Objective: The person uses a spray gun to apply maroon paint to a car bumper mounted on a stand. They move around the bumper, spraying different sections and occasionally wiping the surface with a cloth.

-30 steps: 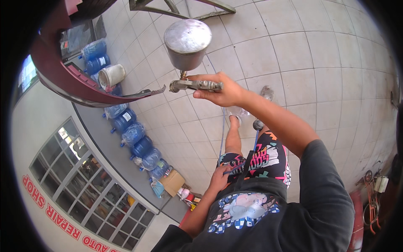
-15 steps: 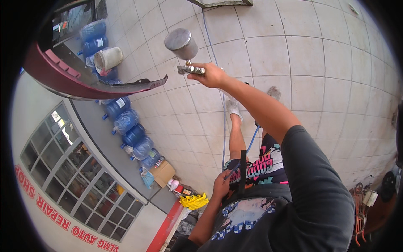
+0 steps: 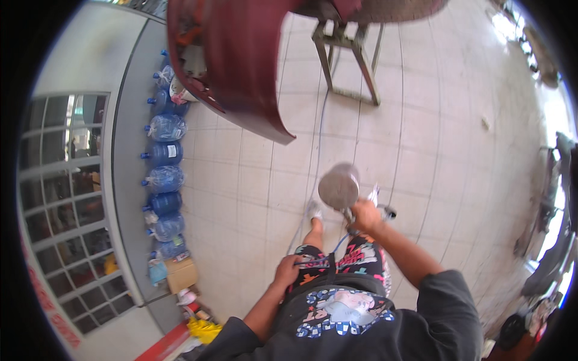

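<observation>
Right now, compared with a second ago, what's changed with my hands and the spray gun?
Your right hand has drawn the spray gun back toward you, away from the maroon panel's tip. The view has also turned, so the panel shows further right. Nothing was let go: your right hand still grips the gun, and your left hand stays near your waist, holding the blue hose.

Bottles (image 3: 165, 179) left of spray gun (image 3: 339, 186)

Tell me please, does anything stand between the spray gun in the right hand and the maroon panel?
Nothing visible does. The spray gun in the right hand is apart from the maroon panel; the gap shows only tiled floor and a thin hose on it.
</observation>
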Available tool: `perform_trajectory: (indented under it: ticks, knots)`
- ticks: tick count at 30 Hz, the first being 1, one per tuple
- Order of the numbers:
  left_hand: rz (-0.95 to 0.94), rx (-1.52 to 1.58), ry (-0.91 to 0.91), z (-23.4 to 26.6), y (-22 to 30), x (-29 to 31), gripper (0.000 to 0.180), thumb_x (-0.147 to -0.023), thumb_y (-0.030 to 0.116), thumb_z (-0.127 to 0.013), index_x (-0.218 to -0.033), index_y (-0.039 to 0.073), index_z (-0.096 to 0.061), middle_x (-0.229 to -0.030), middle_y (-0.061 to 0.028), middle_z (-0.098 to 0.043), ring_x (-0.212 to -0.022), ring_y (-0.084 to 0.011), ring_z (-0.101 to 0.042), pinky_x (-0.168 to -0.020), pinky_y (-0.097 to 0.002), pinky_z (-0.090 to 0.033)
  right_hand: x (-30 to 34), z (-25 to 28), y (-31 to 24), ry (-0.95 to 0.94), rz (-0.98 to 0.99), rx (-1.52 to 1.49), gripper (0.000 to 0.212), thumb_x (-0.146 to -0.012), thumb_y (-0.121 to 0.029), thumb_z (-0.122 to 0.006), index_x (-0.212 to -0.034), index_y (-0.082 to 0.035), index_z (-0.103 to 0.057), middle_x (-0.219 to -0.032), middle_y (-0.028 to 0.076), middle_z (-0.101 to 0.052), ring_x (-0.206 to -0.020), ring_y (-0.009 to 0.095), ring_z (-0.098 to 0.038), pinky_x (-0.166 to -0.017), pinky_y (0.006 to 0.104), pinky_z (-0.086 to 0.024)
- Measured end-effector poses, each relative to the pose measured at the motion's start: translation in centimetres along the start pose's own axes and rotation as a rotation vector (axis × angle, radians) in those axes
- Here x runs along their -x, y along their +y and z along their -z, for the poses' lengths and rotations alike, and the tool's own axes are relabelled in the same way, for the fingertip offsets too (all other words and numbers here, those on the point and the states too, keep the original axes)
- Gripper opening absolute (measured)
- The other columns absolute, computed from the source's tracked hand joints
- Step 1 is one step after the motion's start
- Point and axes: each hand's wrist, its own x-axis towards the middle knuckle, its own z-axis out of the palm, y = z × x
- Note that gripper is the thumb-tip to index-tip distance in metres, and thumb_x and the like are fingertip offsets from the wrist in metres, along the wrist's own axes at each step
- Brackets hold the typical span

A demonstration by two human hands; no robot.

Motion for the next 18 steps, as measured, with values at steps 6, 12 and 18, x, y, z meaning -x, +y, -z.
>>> perform_trajectory:
  ticks: [6, 12, 18]
  knots:
    - [-0.037, -0.009, 0.118, 4.3, -2.5, -4.9, 0.018, -0.094, 0.019, -0.058, -0.101, 0.008, -0.070, -0.104, -0.0165, -0.071, -0.104, -0.0368, -0.065, -0.093, -0.0467, -0.051, 5.3, 0.7, -7.8, -0.003, -0.064, 0.014, 0.032, -0.086, -0.026, -0.073, -0.113, -0.014, -0.063, -0.116, 0.013, -0.065, -0.086, 0.041, -0.069, -0.073, 0.0510, -0.057]
    - [-0.192, 0.020, 0.066, 7.0, -4.3, -7.9, 0.021, -0.092, 0.022, -0.059, -0.100, 0.005, -0.068, -0.097, -0.0201, -0.071, -0.096, -0.0408, -0.067, -0.083, -0.0475, -0.053, 2.7, 3.9, -12.3, 0.188, -0.032, 0.058, 0.032, -0.091, -0.036, -0.073, -0.111, -0.012, -0.064, -0.102, 0.014, -0.069, -0.089, 0.041, -0.068, -0.072, 0.0505, -0.055]
    - [-0.164, -0.024, 0.033, 10.1, -7.1, -10.2, 0.030, -0.100, 0.032, -0.058, -0.105, 0.005, -0.068, -0.101, -0.0226, -0.071, -0.100, -0.0426, -0.067, -0.085, -0.0487, -0.053, -3.5, 8.4, -13.2, 0.621, 0.084, 0.042, 0.040, -0.091, -0.030, -0.075, -0.125, -0.012, -0.064, -0.105, 0.019, -0.072, -0.094, 0.041, -0.069, -0.077, 0.0466, -0.056]
